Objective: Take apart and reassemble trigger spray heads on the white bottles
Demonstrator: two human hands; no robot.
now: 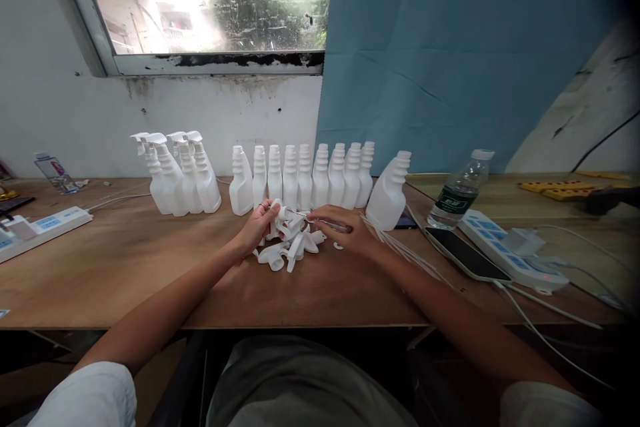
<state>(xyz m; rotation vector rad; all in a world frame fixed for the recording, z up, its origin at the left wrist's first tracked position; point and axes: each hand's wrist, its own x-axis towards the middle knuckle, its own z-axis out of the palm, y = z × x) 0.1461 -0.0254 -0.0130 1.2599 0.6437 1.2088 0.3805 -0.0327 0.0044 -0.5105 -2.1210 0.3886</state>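
Observation:
My left hand (255,228) is closed on a white spray trigger head (283,212) above the middle of the table. A screwdriver (334,224) is gripped in my right hand (353,227), its thin shaft pointing left with the tip at the held spray head. I cannot tell whether the tip is inside it. Below both hands lies a loose heap of white spray trigger heads (300,247). A small white plastic bit (339,246) sits just right of the heap. Behind the hands stands a row of open white spray bottles (320,180).
Several white bottles with trigger heads fitted (183,177) stand at left. At right are a single white bottle (389,193), thin white tubes (407,255), a water bottle (460,190), a phone (467,253) and a power strip (510,253). Another power strip (50,228) lies far left.

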